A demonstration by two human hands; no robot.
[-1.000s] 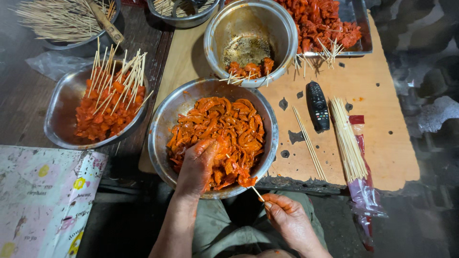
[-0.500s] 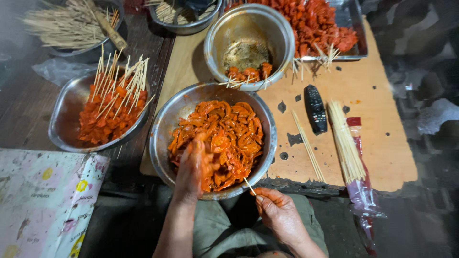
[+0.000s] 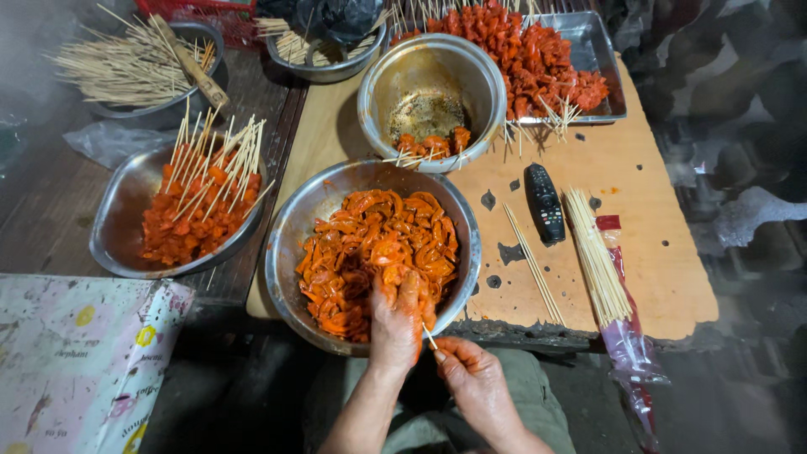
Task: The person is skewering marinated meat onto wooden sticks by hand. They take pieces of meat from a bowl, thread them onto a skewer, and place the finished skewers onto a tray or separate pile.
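Orange marinated meat strips are dug into in the steel bowl at the worktop edge by the left hand, fingers curled, while a thin skewer is pinched by the right hand, best kept steady and close.

Orange-red marinated meat fills a silver steel bowl beside a black remote.

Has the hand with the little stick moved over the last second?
Yes. The right hand with its skewer has shifted left, closer to the left hand at the near rim of the big bowl.
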